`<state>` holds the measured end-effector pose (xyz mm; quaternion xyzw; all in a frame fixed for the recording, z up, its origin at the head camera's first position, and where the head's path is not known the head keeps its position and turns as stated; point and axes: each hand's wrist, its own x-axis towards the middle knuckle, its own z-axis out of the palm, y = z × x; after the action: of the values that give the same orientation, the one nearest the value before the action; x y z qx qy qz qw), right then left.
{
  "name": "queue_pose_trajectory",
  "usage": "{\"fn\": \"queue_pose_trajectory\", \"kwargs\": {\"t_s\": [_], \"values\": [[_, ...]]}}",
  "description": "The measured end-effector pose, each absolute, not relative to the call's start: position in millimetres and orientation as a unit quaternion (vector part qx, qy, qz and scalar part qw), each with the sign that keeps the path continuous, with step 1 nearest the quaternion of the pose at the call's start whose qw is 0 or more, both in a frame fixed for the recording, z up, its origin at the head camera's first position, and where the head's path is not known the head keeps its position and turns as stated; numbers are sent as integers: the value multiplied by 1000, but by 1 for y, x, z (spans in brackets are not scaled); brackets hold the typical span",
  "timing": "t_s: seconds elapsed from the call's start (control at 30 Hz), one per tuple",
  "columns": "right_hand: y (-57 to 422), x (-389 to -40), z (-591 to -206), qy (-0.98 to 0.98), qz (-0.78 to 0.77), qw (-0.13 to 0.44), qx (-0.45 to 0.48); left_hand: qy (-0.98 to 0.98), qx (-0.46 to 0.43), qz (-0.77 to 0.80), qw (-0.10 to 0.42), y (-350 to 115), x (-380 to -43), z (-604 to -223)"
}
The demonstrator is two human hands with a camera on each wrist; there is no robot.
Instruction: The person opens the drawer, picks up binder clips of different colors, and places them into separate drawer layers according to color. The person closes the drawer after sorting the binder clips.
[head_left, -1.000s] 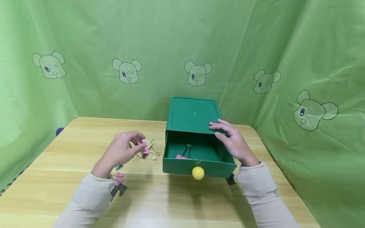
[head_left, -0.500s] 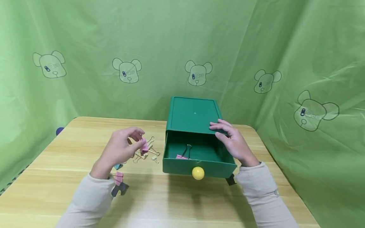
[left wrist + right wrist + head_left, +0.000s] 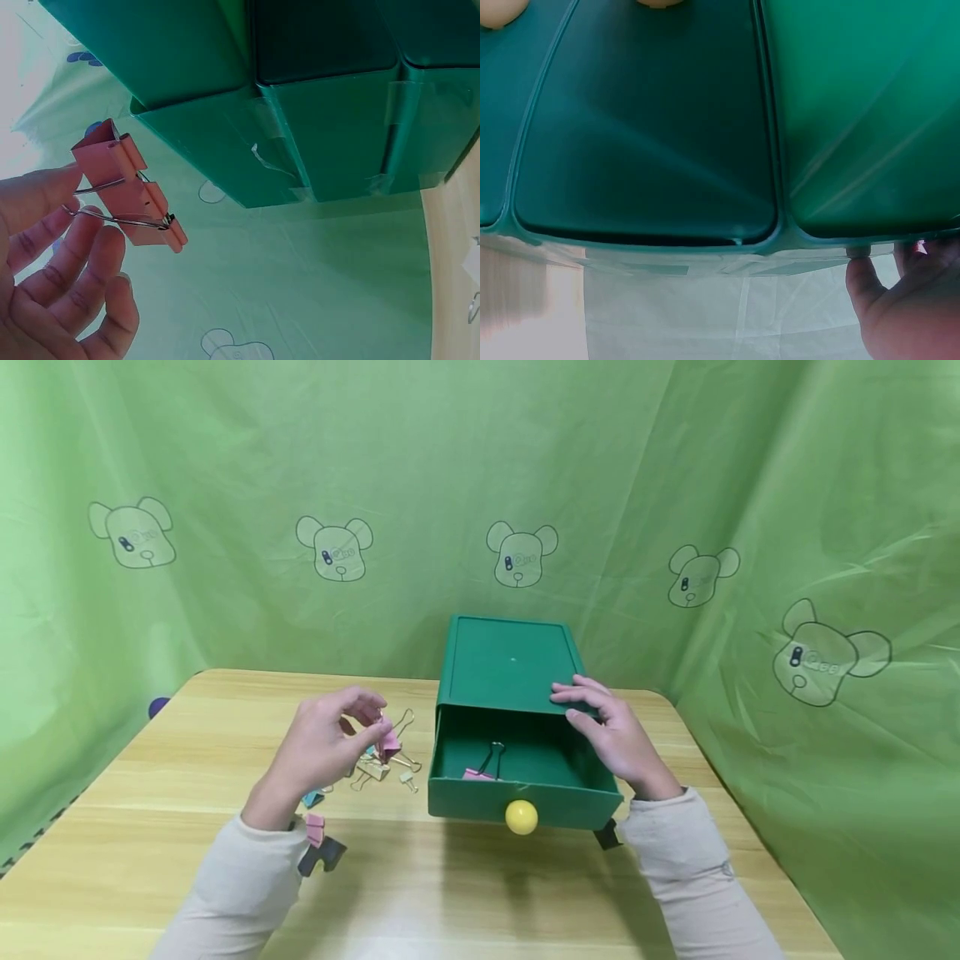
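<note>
My left hand (image 3: 326,745) pinches a pink binder clip (image 3: 124,191) by its wire handles, above a loose pile of clips left of the cabinet. My right hand (image 3: 617,735) rests its extended fingers on the top right edge of the green drawer cabinet (image 3: 512,660). In the right wrist view, that hand (image 3: 911,304) shows at the cabinet's side. The top drawer (image 3: 465,800) is pulled out. Inside lies another pink clip (image 3: 477,773) with black wire handles, partly hidden by the drawer front.
Gold and white clips (image 3: 372,768) lie beneath the left hand. By the left cuff are a teal clip (image 3: 312,799), a pink clip (image 3: 315,830) and black clips (image 3: 322,856). Another black clip (image 3: 607,835) is under the drawer's right corner. A yellow knob (image 3: 521,817) sticks out in front.
My left hand has lifted slightly and shifted a little right with the pink binder clip, showing more of the pile beneath. The right hand and the drawer have stayed in place.
</note>
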<state>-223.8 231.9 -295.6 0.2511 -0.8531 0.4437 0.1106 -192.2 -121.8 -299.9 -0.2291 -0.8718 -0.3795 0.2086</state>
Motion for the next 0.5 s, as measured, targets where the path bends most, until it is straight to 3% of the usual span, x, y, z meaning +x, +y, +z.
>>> {"fn": "queue_pose_trajectory", "kwargs": {"t_s": [0.5], "values": [[232,-224,-296,-853,443,113,251,-840,-256,-409,248,-108,-187,-285]]}}
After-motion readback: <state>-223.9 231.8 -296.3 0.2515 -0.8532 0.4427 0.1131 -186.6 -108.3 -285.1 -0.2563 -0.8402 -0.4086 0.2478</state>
